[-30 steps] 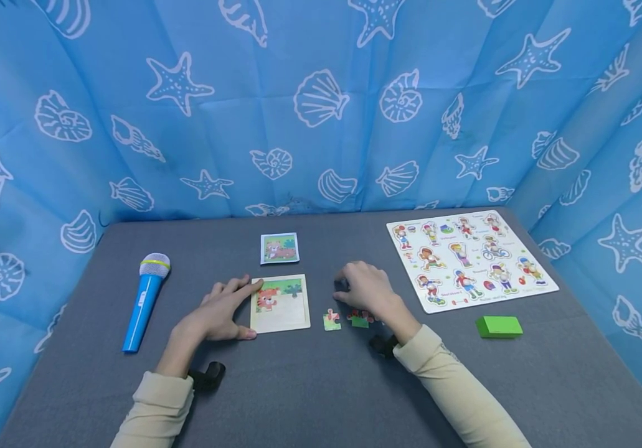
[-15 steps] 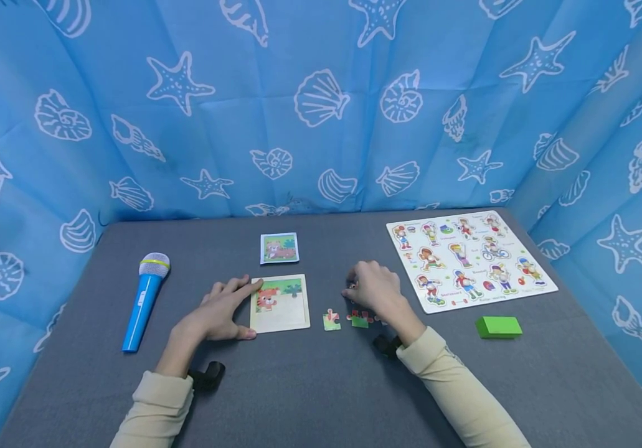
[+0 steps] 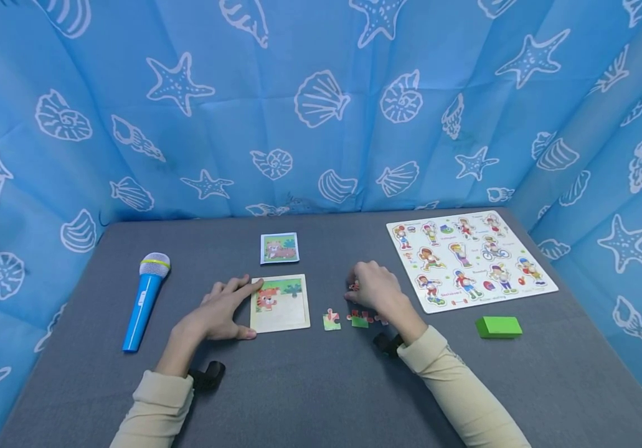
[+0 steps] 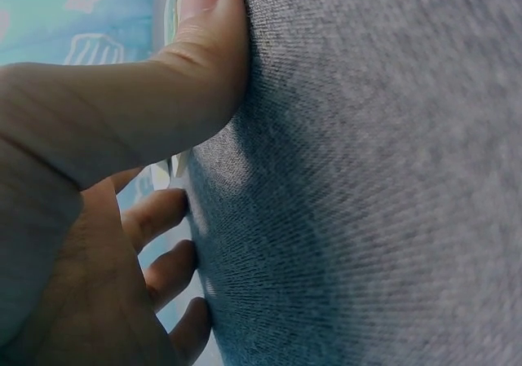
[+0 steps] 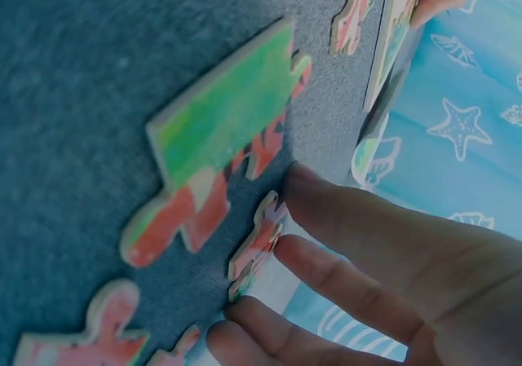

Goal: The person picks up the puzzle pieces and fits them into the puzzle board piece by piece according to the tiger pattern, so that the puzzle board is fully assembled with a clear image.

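My left hand (image 3: pixel 217 311) rests at the left side of a square puzzle tray (image 3: pixel 284 320), with the index finger on its top left corner and the thumb at its lower left corner. Fitted pieces with a tiger's head and greenery (image 3: pixel 267 299) fill its upper part. To the right, my right hand (image 3: pixel 377 286) pinches a small red jigsaw piece (image 5: pixel 259 240) between thumb and fingers, low over the cloth. Closer to me lie a green and red piece (image 5: pixel 224 138) and another puzzle piece (image 3: pixel 331 320). One more piece is partly hidden by the right wrist.
Behind the tray lies a small picture card (image 3: pixel 279 248). A blue toy microphone (image 3: pixel 144 305) lies at the left. At the right are a white board of sports figures (image 3: pixel 469 258) and a green block (image 3: pixel 499 326). A blue curtain (image 3: pixel 321 149) hangs along the back.
The right hand has shifted slightly to the right, and a red puzzle piece now shows between its fingers. My left hand and the tray have stayed in place.
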{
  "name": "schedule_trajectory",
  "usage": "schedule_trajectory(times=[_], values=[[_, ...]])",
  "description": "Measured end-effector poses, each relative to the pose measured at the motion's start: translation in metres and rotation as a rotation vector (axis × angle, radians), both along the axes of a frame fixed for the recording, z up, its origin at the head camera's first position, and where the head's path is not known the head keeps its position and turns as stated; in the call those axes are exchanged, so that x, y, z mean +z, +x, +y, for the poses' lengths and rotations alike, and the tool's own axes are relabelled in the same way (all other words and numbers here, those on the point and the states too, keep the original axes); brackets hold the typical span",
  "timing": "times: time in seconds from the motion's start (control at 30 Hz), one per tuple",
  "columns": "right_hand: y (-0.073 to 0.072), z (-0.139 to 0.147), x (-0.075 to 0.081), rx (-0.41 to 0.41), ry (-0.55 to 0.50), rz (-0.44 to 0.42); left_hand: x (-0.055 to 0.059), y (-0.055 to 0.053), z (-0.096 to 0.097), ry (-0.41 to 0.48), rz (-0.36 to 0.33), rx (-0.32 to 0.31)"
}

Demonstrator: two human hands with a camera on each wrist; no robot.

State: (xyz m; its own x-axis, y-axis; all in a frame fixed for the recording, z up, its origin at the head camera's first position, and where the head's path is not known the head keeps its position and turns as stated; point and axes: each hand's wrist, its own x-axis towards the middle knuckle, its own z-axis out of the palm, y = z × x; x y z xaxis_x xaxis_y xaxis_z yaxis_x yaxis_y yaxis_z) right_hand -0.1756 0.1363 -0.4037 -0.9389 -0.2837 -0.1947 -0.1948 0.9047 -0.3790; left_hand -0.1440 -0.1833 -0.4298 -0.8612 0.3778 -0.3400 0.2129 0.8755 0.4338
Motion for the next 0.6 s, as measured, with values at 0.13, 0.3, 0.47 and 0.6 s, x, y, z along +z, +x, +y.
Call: schedule_trajectory(times=[0.13,0.3,0.47,0.6], values=[[-0.0003,-0.0016,-0.0001,-0.001,0.011,0.004,-0.0008,-0.0004,0.0,-0.007,-0.005,0.008],[-0.0002,-0.0014,-0.0007,-0.006,0.014,0.019,-0.0021,-0.0013,-0.0004,-0.014,-0.009,0.017],[-0.0002,-0.0019,-0.0001,0.009,0.005,0.008,-0.0012,0.0,0.0002,-0.015,-0.007,0.011],[-0.0015,-0.0028,-0.0008,0.006,0.011,-0.007,-0.0009,0.0005,0.0001,-0.011,-0.009,0.008]])
